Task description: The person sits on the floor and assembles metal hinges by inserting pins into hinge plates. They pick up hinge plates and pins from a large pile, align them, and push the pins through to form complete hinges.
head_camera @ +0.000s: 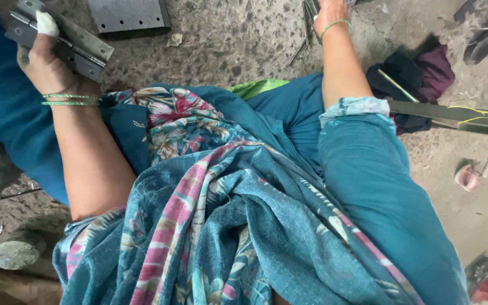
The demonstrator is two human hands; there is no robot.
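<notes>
Head view, progress: one metal hinge [66,40] is in hand; thin metal rods [310,17] lie on the floor [238,39], not yet lifted.
Left hand [43,62]: grip closed around the hinge, bandaged finger [46,24] on top.
Right hand [330,10]: reaching at the rods; mostly cropped, so its grip cannot be told.
Nearby: perforated grey plate [128,14].

The left hand [43,62] is reaching out far to the left, with its arm stretching up from the lap. Its fingers are curling tight around something, and one finger [46,24] is wearing a white wrap. The right hand [330,10] is reaching straight ahead. It is sitting at the top edge, so its fingers are hiding from view.
</notes>
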